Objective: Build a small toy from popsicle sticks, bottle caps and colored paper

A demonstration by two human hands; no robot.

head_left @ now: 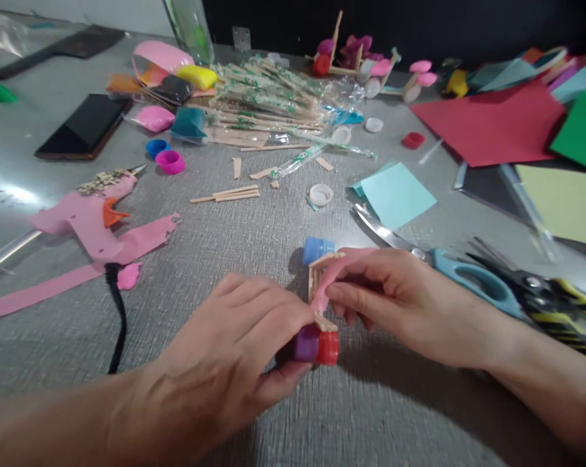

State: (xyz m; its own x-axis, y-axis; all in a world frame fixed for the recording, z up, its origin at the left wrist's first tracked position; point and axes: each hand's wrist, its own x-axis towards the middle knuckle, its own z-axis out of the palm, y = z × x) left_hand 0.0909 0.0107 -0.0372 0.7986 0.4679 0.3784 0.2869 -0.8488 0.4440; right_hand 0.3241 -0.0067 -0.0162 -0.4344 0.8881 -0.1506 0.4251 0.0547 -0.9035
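Observation:
My left hand (234, 350) is closed on the near end of a small craft-stick toy car. Its wooden frame (316, 279) carries a red bottle cap (328, 348) and a purple cap (305, 344) by my left fingers. Light-blue caps (318, 250) sit at the far end. Between the thumb and fingers of my right hand (400, 301) is a pink strip (341, 266), paper or foam. Its lower end meets the frame beside my left fingertips. The fingers cover part of the car and strip, so I cannot tell whether they are stuck together.
To the left lies a pink glue gun (98, 214) with a black cord and a pink strip beneath its nozzle. Blue-handled scissors (477, 279) and yellow-black pliers (546, 305) lie right. Wrapped sticks (273, 97), loose caps, a phone (83, 126) and coloured paper (492, 123) are farther back.

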